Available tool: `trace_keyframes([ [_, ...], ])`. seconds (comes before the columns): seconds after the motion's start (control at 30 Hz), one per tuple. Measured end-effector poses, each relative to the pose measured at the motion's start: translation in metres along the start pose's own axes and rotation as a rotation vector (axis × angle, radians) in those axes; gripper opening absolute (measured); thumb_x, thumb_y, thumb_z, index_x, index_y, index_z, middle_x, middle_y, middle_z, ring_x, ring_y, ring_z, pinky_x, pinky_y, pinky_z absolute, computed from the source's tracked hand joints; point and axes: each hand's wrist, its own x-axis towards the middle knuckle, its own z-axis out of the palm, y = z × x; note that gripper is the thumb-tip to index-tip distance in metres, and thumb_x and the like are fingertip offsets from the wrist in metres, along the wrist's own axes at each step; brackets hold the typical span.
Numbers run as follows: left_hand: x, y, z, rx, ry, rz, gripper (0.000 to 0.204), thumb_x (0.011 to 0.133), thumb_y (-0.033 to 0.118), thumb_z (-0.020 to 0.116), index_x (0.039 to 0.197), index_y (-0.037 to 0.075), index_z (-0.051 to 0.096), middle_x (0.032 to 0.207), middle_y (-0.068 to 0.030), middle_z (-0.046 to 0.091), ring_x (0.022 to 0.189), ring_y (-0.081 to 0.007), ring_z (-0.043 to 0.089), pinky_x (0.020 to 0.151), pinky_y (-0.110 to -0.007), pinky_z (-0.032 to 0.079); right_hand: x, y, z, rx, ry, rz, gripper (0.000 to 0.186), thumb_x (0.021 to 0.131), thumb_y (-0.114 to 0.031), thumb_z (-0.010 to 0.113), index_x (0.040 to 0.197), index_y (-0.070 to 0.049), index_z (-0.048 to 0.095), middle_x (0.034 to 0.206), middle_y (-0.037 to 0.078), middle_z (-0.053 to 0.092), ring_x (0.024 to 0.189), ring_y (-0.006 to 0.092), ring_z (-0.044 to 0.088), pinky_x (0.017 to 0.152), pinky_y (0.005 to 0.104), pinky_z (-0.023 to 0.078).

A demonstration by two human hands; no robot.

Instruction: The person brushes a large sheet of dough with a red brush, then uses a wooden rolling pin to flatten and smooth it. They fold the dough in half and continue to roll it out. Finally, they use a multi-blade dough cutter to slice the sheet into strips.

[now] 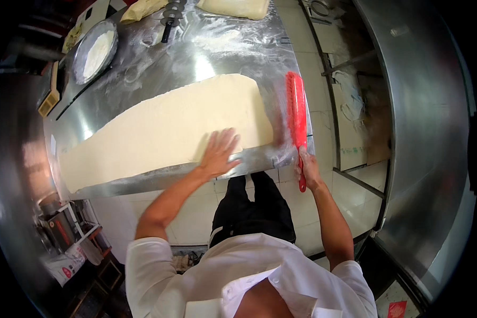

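Observation:
A long sheet of rolled dough (164, 127) lies across the steel table, wider toward its right end. My left hand (219, 152) rests over the dough's near edge, palm down, fingers spread and slightly smeared. In my right hand (309, 168) is the handle of a red bench brush (298, 108), its bristles turned left. The brush lies along the table's right edge, just off the dough's right end, with its handle reaching past the table's near corner.
A bowl of flour (98, 54) stands at the table's far left, beside a thin dark rod (79, 99). Farther back are a black-handled roller cutter (168, 24) and a slab of dough (236, 6). Loose flour dusts the steel table (143, 63). Another steel counter (418, 132) is on the right.

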Motion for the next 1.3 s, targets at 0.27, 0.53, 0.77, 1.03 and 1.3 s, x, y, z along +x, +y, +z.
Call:
trace_keyframes([
  [0.27,0.124,0.055,0.053,0.012,0.077,0.187,0.066,0.093,0.045,0.061,0.146,0.007,0.047,0.157,-0.0165,0.036,0.147,-0.0331,0.03,0.12,-0.052,0.022,0.013,-0.015,0.006,-0.081,-0.035,-0.111,0.049,0.104,-0.046,0.05,0.07,-0.009,0.049,0.054,0.002,0.047,0.04,0.0139,0.045,0.04,0.0302,0.04],
  [0.53,0.088,0.038,0.04,0.126,-0.09,0.361,0.071,0.094,0.052,0.056,0.151,0.011,0.042,0.16,-0.0132,0.034,0.148,-0.0284,0.029,0.122,-0.047,0.022,0.001,0.004,-0.024,-0.208,-0.045,-0.114,0.046,0.102,-0.044,0.054,0.075,-0.008,0.053,0.055,0.001,0.049,0.042,0.0126,0.047,0.04,0.0302,0.041],
  [0.77,0.1,0.053,0.043,0.043,-0.062,0.139,0.081,0.093,0.053,0.057,0.152,0.002,0.035,0.162,-0.0171,0.027,0.151,-0.0327,0.023,0.123,-0.049,0.015,0.008,-0.007,-0.031,-0.167,-0.109,-0.073,0.05,0.101,-0.049,0.054,0.074,-0.007,0.054,0.054,0.001,0.049,0.043,0.0133,0.048,0.042,0.0312,0.04],
  [1.03,0.095,0.02,0.05,0.084,0.262,-0.401,0.079,0.095,0.04,0.058,0.152,-0.006,0.031,0.162,-0.0257,0.023,0.151,-0.04,0.018,0.122,-0.054,0.013,-0.002,-0.037,-0.153,-0.833,-0.617,0.184,0.059,0.093,-0.06,0.062,0.073,-0.004,0.059,0.062,0.005,0.058,0.052,0.0154,0.056,0.051,0.0318,0.047],
  [1.3,0.058,0.003,0.037,0.107,0.296,-0.55,0.072,0.094,0.035,0.061,0.152,0.001,0.036,0.159,-0.0235,0.028,0.147,-0.0425,0.024,0.119,-0.058,0.017,0.175,-0.192,-0.122,-1.415,-0.398,-0.159,0.073,0.085,-0.068,0.065,0.099,0.004,0.067,0.078,0.013,0.068,0.065,0.0229,0.067,0.054,0.0363,0.053],
])
